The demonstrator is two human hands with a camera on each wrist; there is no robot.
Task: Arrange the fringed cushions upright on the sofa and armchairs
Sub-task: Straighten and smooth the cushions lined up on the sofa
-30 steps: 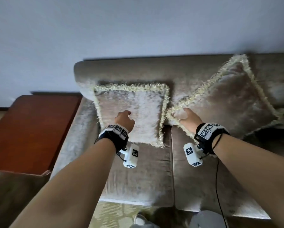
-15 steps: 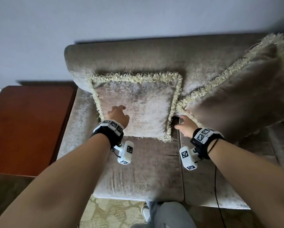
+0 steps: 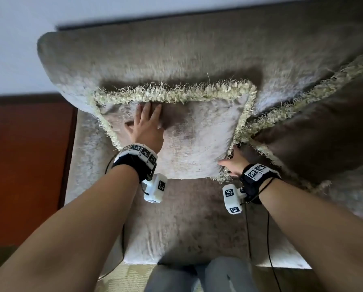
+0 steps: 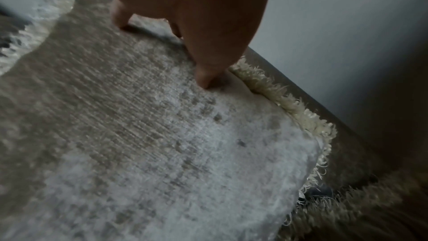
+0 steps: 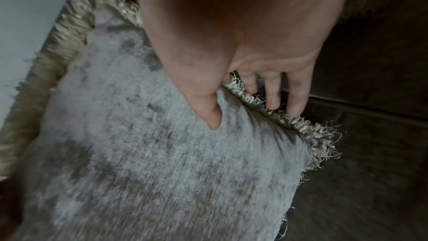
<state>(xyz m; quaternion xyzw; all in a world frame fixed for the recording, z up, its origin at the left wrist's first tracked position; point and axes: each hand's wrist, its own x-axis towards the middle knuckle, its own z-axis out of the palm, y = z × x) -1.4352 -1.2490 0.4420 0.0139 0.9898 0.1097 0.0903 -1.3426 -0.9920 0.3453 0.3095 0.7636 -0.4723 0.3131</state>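
Note:
A pale grey cushion [image 3: 193,140] with cream fringe stands upright against the backrest of the sofa [image 3: 176,49]. My left hand [image 3: 143,125] lies flat on its upper left face, fingers straight and pressing into the fabric [image 4: 162,135]. My right hand [image 3: 233,162] holds the cushion's lower right edge. The right wrist view shows its thumb [image 5: 213,118] on the front face [image 5: 150,153] and its fingers [image 5: 273,98] behind the fringe. A second fringed cushion [image 3: 315,127] leans tilted against the backrest at the right, its corner touching the first.
A reddish wooden side table [image 3: 25,165] stands left of the sofa arm. The seat cushion [image 3: 187,218] lies below my hands. My legs [image 3: 197,277] are at the sofa's front edge. A pale wall [image 3: 18,28] runs behind the backrest.
My left hand slid from the cushion's lower left up to its upper face and flattened. My right hand left the second cushion's corner and took the first cushion's lower right edge.

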